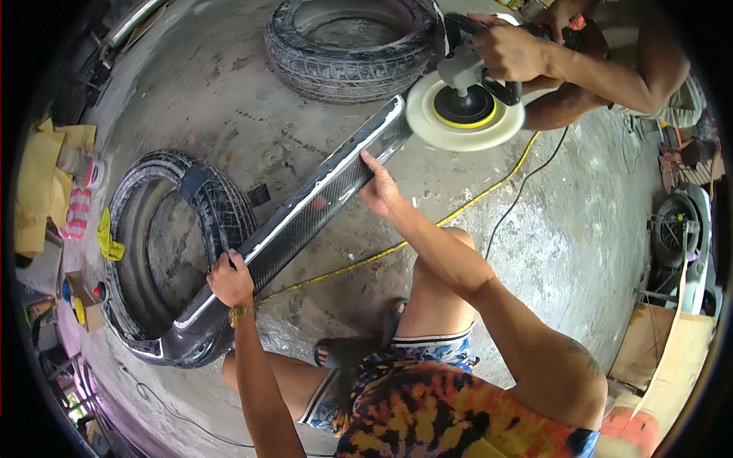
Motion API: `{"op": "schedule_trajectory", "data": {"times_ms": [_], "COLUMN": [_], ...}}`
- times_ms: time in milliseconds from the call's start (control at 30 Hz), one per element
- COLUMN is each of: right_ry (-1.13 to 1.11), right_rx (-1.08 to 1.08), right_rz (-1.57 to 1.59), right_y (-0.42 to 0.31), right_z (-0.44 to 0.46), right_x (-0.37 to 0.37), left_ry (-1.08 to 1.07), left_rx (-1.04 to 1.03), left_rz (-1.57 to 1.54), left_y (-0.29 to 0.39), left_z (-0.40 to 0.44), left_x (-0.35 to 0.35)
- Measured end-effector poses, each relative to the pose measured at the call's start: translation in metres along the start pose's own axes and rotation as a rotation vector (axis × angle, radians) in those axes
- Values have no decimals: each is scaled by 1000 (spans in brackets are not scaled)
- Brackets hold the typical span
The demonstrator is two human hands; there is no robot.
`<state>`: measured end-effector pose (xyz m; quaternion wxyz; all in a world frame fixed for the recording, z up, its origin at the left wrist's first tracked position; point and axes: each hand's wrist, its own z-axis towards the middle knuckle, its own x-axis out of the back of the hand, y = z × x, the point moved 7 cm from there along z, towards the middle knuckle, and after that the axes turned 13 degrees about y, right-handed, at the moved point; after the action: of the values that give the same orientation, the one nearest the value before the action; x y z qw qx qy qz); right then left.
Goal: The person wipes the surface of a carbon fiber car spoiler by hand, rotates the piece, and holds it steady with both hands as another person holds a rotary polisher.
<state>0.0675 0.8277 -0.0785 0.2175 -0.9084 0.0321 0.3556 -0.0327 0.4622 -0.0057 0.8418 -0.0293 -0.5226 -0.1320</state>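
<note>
A long, glossy carbon-fibre car trim piece [305, 229] slants across the middle, with a white strip along its length. Its lower left end curves around the tyre [229, 210] lying there. My left hand [231, 281] is closed around the edge near that end. Farther up, my right hand [379, 189] grips the lower edge, its thumb or finger along the face; some fingers are hidden behind. At the upper end, a co-worker's hand [513, 49] holds a polisher [463, 70]. Its round white pad [427, 126] is right beside the trim; I cannot tell whether they touch.
Another tyre [343, 82] lies at the top. A yellow cable [366, 259] and a black cord [513, 202] cross the concrete floor. A yellow cloth [109, 238] hangs at the left tyre's edge. Cardboard [38, 179] stands at the left, a wheel [673, 227] at the right.
</note>
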Motion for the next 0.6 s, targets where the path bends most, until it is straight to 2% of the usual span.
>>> {"op": "schedule_trajectory", "data": {"times_ms": [600], "right_ry": [-21], "right_rx": [-24], "right_rz": [-8], "right_y": [1], "right_z": [1], "right_x": [-2], "left_ry": [5], "left_rx": [-26], "left_rz": [21], "left_y": [-3], "left_z": [-1], "left_x": [-4]}}
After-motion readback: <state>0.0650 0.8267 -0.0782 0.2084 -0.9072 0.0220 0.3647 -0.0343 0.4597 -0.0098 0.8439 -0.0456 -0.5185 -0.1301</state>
